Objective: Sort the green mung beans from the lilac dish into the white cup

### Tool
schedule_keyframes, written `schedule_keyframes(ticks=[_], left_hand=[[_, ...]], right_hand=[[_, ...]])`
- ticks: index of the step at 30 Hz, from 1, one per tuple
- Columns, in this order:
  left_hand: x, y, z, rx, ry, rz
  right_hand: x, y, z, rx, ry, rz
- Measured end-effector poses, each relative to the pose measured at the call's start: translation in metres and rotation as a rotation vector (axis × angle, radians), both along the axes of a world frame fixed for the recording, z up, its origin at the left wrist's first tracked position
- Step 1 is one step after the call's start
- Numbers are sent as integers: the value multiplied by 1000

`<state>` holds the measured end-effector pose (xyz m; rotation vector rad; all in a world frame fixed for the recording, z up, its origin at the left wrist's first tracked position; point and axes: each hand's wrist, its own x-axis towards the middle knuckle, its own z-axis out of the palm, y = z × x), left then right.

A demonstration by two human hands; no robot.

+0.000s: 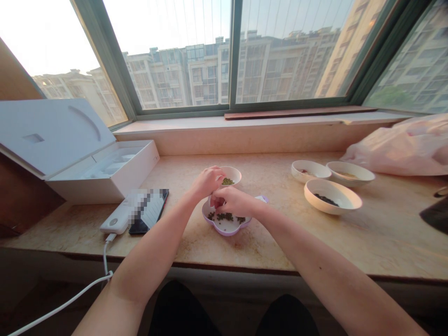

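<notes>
My left hand (207, 181) is at the left side of a small white bowl (236, 173) with green beans (228, 181) in it. Its fingers are bent together at the bowl's near-left rim, and whatever they hold is hidden. Just nearer to me, my right hand (231, 201) reaches over a white, lobed dish with a lilac rim (227, 231). The fingertips are closed and point down into the dish; what they pinch is too small to make out. Dark greenish beans (224, 216) lie in loose clusters in this dish, partly covered by the hand.
On the right stand three white bowls, the nearest (345, 203) with dark beans. Behind them lies a pinkish plastic bag (402, 144). To the left are an open white box (140, 158), a phone (142, 226) and a power bank (117, 218) with a white cable (66, 298).
</notes>
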<state>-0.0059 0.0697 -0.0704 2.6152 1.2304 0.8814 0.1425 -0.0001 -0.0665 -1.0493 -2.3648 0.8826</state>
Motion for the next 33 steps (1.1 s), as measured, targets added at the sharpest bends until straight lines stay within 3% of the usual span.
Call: schedule_keyframes(ticks=[3, 10, 17, 24, 29, 33], left_hand=[[0, -1, 2, -18, -31, 11], [-5, -12, 15, -45, -56, -44], [-4, -25, 27, -39, 1, -73], [7, -38, 26, -43, 21, -152], [12, -46, 17, -86, 212, -312], [11, -58, 21, -219, 330, -362]], right_hand=[[1, 1, 2, -59, 101, 4], [3, -1, 15, -412, 506, 67], [9, -8, 29, -630, 854, 98], [15, -12, 37, -686, 1048, 204], [20, -12, 38, -713, 1115, 251], [22, -14, 41, -695, 1130, 259]])
